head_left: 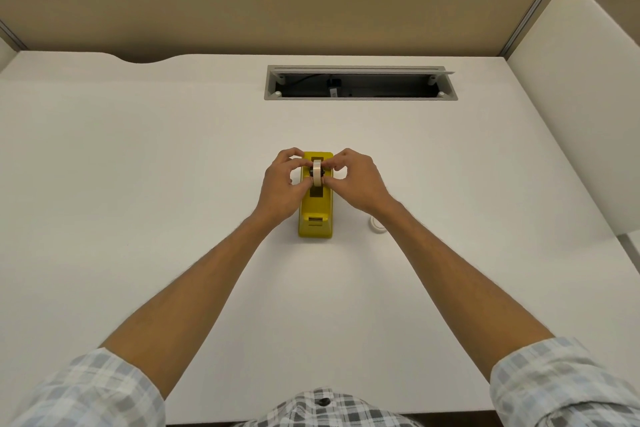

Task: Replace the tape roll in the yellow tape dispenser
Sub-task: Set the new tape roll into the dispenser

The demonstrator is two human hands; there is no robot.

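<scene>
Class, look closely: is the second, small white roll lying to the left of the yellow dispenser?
No, the small white roll lies on the table right of the yellow dispenser, beside the right wrist.

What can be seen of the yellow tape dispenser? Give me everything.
The yellow tape dispenser is a glossy, plastic-looking block standing upright on the white table, lengthwise to the person, cutter end nearest them. A dark slot runs along its top. A pale tape roll on a black hub sits edge-up in that slot. The left hand and right hand pinch the roll from either side and overlap the body.
</scene>
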